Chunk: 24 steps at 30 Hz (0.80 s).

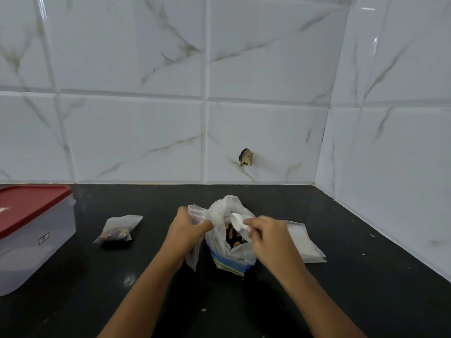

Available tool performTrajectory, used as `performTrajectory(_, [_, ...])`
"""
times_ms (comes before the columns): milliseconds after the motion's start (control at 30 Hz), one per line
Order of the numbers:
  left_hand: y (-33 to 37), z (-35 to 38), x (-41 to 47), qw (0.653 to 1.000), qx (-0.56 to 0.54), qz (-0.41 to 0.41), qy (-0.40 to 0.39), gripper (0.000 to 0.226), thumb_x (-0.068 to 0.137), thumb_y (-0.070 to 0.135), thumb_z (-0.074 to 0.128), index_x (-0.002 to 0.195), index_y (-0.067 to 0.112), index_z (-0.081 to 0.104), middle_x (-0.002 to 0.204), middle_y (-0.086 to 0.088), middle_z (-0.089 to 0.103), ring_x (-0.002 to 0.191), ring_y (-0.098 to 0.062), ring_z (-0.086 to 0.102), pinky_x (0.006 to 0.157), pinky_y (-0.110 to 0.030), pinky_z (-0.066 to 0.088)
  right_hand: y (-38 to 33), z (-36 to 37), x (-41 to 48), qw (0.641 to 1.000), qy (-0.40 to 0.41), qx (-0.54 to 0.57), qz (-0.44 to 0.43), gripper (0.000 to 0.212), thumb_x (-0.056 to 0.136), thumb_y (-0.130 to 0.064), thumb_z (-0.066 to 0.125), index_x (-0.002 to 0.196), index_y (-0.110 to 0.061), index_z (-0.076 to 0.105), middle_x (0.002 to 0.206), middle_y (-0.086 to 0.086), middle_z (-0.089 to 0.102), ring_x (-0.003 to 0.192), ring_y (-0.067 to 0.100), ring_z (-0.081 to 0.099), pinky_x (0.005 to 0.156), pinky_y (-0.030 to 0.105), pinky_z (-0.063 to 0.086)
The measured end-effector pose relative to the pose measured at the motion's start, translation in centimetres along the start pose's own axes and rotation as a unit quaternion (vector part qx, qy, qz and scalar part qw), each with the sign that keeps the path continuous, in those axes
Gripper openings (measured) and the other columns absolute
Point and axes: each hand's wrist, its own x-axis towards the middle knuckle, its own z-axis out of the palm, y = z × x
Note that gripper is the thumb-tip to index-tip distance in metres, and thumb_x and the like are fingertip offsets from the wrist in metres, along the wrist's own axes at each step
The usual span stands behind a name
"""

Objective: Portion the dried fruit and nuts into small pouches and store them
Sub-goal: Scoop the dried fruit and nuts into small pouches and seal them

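A large clear bag of dried fruit and nuts [229, 250] stands open on the black counter [292, 301]. My right hand [266, 237] pinches a white plastic spoon [238, 222], its bowl over the bag's mouth. My left hand [188, 230] grips a small clear pouch [194, 254] beside the big bag, holding its top edge; the pouch hangs down below the hand. A filled small pouch [118, 230] lies flat on the counter to the left.
A clear storage box with a red lid [31, 230] stands at the left edge. A stack of empty pouches [307, 242] lies right of the big bag. White marble-look tiled walls [219, 106] close the back and right side.
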Motion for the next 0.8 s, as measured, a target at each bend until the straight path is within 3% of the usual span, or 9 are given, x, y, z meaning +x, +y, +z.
performTrajectory(67, [-0.6,0.4,0.3,0.999,-0.001,-0.038,-0.005,0.053,0.083,0.016,0.063,0.128,0.008,0.035,0.116,-0.007,0.048,0.1,-0.02,0.05,0.072,-0.029,0.045,-0.1,0.7,0.2,0.997,-0.049,-0.062,-0.002,0.029,0.094,-0.01,0.043,0.113,-0.01,0.065,0.109,0.006,0.065,0.096,0.02,0.06,0.083,0.029,0.049])
performTrajectory(133, [-0.9,0.6,0.5,0.996,-0.018,-0.081,-0.019,0.056,0.082,0.015,0.062,0.128,0.006,0.033,0.119,-0.012,0.05,0.104,-0.025,0.052,0.079,-0.034,0.046,-0.1,1.2,0.6,0.989,-0.089,-0.116,0.01,0.032,0.095,-0.013,0.041,0.121,-0.015,0.059,0.116,0.005,0.06,0.103,0.022,0.057,0.082,0.028,0.045])
performTrajectory(267, [-2.7,0.6,1.8,0.987,-0.066,-0.125,-0.071,0.095,0.04,0.033,0.067,0.127,0.004,0.041,0.111,-0.017,0.062,0.1,-0.032,0.062,0.086,-0.049,0.053,-0.4,2.3,1.6,0.967,-0.154,-0.199,0.031,0.04,0.095,-0.016,0.045,0.135,-0.017,0.045,0.125,0.007,0.053,0.108,0.024,0.055,0.083,0.03,0.045])
performTrajectory(333, [-4.5,0.9,3.2,0.986,-0.082,-0.125,-0.077,0.1,0.034,0.035,0.064,0.128,0.007,0.042,0.111,-0.017,0.063,0.1,-0.033,0.063,0.088,-0.05,0.052,-0.4,2.6,1.7,0.966,-0.167,-0.196,0.035,0.04,0.094,-0.014,0.046,0.134,-0.015,0.046,0.124,0.009,0.053,0.109,0.025,0.055,0.084,0.031,0.046])
performTrajectory(467, [-2.5,0.9,1.3,0.979,-0.147,-0.112,-0.083,0.086,0.047,0.025,0.066,0.127,0.008,0.041,0.115,-0.016,0.061,0.104,-0.031,0.061,0.093,-0.05,0.05,0.8,2.5,1.3,0.995,-0.07,-0.048,0.054,0.033,0.092,-0.009,0.044,0.113,-0.018,0.067,0.11,0.008,0.066,0.098,0.024,0.061,0.084,0.032,0.05])
performTrajectory(567, [-2.0,1.2,0.8,0.972,-0.191,-0.1,-0.094,0.068,0.066,0.012,0.066,0.129,0.006,0.041,0.118,-0.018,0.06,0.107,-0.032,0.061,0.095,-0.049,0.049,1.1,2.2,1.2,0.991,-0.054,0.059,0.107,0.031,0.092,-0.006,0.047,0.109,-0.016,0.07,0.108,0.011,0.069,0.101,0.024,0.061,0.086,0.028,0.048])
performTrajectory(667, [-2.1,1.5,0.9,0.963,-0.226,-0.113,-0.09,0.053,0.081,0.002,0.06,0.129,0.004,0.038,0.117,-0.02,0.059,0.103,-0.032,0.061,0.083,-0.044,0.054,1.1,2.0,1.4,0.986,-0.057,0.096,0.124,0.029,0.092,-0.007,0.048,0.111,-0.015,0.069,0.104,0.01,0.069,0.103,0.022,0.059,0.085,0.024,0.045])
performTrajectory(733, [-2.4,1.6,1.1,0.963,-0.229,-0.122,-0.072,0.051,0.084,0.002,0.057,0.13,0.005,0.035,0.116,-0.02,0.057,0.1,-0.031,0.061,0.072,-0.039,0.054,1.1,1.7,1.6,0.982,-0.047,0.123,0.137,0.027,0.092,-0.008,0.049,0.108,-0.013,0.07,0.091,0.005,0.065,0.095,0.017,0.057,0.078,0.018,0.043])
performTrajectory(800, [-2.3,1.6,1.1,0.964,-0.227,-0.123,-0.062,0.052,0.086,0.001,0.055,0.132,0.008,0.032,0.117,-0.018,0.055,0.099,-0.03,0.06,0.068,-0.037,0.052,1.1,1.8,1.7,0.979,-0.052,0.131,0.148,0.026,0.092,-0.009,0.05,0.106,-0.015,0.071,0.091,0.007,0.064,0.094,0.018,0.057,0.076,0.018,0.043])
